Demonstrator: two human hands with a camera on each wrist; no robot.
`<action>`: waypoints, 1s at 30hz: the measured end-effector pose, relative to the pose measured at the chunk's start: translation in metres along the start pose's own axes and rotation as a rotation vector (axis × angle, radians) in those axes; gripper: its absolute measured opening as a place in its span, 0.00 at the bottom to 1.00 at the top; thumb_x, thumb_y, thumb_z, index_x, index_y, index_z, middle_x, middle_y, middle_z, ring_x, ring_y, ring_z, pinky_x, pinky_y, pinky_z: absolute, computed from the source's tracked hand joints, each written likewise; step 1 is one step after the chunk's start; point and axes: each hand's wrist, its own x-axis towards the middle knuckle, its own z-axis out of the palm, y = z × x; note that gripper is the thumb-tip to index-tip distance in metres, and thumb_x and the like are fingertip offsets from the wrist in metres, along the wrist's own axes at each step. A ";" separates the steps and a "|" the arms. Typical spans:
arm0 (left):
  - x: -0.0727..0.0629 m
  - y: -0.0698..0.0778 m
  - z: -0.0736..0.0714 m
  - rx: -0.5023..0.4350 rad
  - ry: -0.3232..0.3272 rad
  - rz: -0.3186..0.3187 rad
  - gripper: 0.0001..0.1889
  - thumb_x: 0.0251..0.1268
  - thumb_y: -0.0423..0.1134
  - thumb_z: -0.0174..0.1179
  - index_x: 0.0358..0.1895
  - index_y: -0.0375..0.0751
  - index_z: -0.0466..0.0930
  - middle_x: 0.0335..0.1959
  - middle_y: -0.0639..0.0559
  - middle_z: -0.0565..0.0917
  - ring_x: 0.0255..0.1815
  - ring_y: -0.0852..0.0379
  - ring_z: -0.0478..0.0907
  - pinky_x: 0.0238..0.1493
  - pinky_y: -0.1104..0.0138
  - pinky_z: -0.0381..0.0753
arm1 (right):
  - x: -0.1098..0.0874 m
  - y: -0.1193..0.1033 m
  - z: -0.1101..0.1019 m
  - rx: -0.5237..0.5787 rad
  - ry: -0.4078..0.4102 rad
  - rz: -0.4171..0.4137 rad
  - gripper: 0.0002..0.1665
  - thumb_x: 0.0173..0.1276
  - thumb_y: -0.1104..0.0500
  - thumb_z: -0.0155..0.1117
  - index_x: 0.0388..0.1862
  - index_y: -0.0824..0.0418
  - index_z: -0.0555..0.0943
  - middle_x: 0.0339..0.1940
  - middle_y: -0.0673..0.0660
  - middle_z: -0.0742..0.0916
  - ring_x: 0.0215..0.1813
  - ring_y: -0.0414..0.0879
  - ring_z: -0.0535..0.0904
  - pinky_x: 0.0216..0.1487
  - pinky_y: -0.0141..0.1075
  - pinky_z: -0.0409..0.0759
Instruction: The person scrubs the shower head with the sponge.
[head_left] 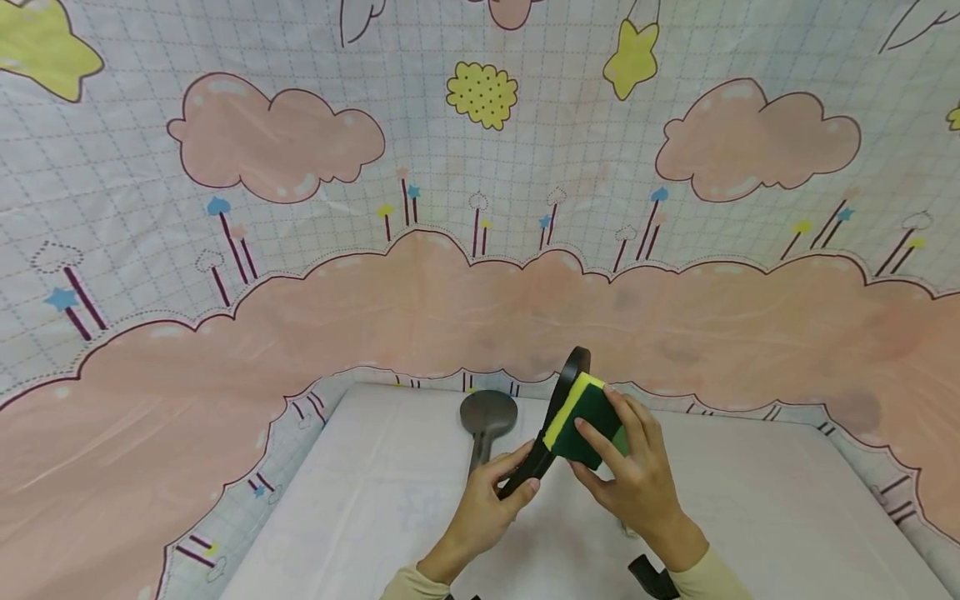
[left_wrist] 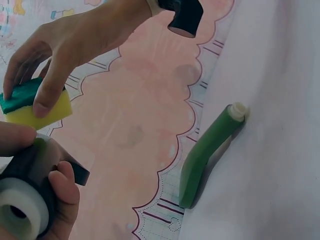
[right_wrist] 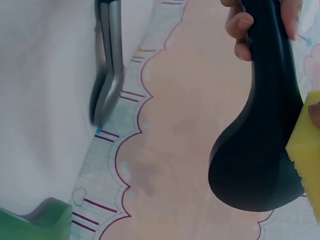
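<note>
My left hand (head_left: 480, 512) grips the handle of a large black spoon (head_left: 557, 405), which stands tilted with its rounded head up. In the right wrist view, the back of the spoon's broad head (right_wrist: 250, 170) faces the camera. A yellow and green sponge (head_left: 572, 442) is in my right hand (head_left: 645, 479), pinched between thumb and fingers. Its yellow side lies against the spoon near the head. The left wrist view shows the sponge (left_wrist: 56, 112) with the green layer on top, and the pale, hollow end of the spoon's handle (left_wrist: 22, 212).
A grey spoon-like utensil (head_left: 489, 412) lies on the white table (head_left: 390, 467), left of the black spoon. On the right lies a green, bent utensil (left_wrist: 207, 150) with a cream end, largely behind my right hand in the head view. A patterned curtain (head_left: 480, 317) hangs behind the table.
</note>
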 end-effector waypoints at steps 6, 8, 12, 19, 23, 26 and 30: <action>0.000 -0.001 0.000 0.009 0.005 0.014 0.26 0.67 0.38 0.63 0.69 0.48 0.72 0.55 0.41 0.81 0.44 0.62 0.79 0.37 0.75 0.81 | -0.001 -0.002 -0.003 0.010 -0.016 0.024 0.27 0.69 0.37 0.57 0.50 0.57 0.85 0.62 0.74 0.77 0.59 0.68 0.70 0.76 0.32 0.55; 0.000 -0.001 0.000 -0.006 -0.002 0.002 0.26 0.67 0.39 0.63 0.68 0.49 0.72 0.54 0.41 0.81 0.42 0.63 0.79 0.34 0.75 0.79 | -0.002 -0.004 -0.003 0.023 -0.029 0.026 0.28 0.69 0.37 0.56 0.51 0.57 0.84 0.62 0.74 0.77 0.59 0.68 0.70 0.77 0.32 0.54; -0.001 -0.002 -0.001 -0.033 -0.018 -0.021 0.23 0.72 0.40 0.57 0.68 0.49 0.72 0.46 0.36 0.81 0.30 0.66 0.77 0.24 0.76 0.75 | -0.004 -0.007 -0.002 0.062 -0.021 0.018 0.28 0.68 0.37 0.58 0.50 0.58 0.85 0.62 0.75 0.77 0.59 0.68 0.69 0.77 0.33 0.56; 0.000 -0.002 -0.003 -0.219 -0.092 -0.045 0.22 0.77 0.40 0.49 0.71 0.43 0.68 0.44 0.30 0.80 0.32 0.65 0.77 0.27 0.75 0.76 | -0.003 -0.008 -0.002 0.089 0.017 0.018 0.28 0.67 0.38 0.60 0.48 0.59 0.84 0.60 0.76 0.77 0.59 0.68 0.70 0.76 0.33 0.58; 0.002 0.000 -0.005 -0.359 -0.140 -0.112 0.27 0.75 0.41 0.54 0.73 0.37 0.63 0.51 0.43 0.78 0.41 0.64 0.76 0.34 0.74 0.78 | -0.002 -0.009 -0.004 0.094 0.004 0.017 0.29 0.67 0.37 0.60 0.49 0.59 0.84 0.61 0.76 0.77 0.60 0.67 0.70 0.76 0.32 0.58; 0.002 0.001 -0.005 -0.442 -0.174 -0.162 0.29 0.74 0.39 0.55 0.72 0.30 0.61 0.52 0.50 0.77 0.42 0.62 0.75 0.37 0.74 0.78 | -0.002 -0.009 -0.005 0.110 0.009 -0.001 0.28 0.67 0.38 0.61 0.49 0.60 0.84 0.60 0.76 0.77 0.61 0.67 0.69 0.77 0.34 0.58; 0.001 0.002 -0.005 -0.480 -0.193 -0.192 0.30 0.73 0.37 0.56 0.71 0.25 0.61 0.50 0.52 0.79 0.41 0.62 0.75 0.37 0.74 0.79 | -0.001 -0.010 -0.005 0.128 0.025 -0.037 0.27 0.67 0.39 0.62 0.48 0.60 0.85 0.59 0.76 0.78 0.60 0.67 0.69 0.77 0.36 0.59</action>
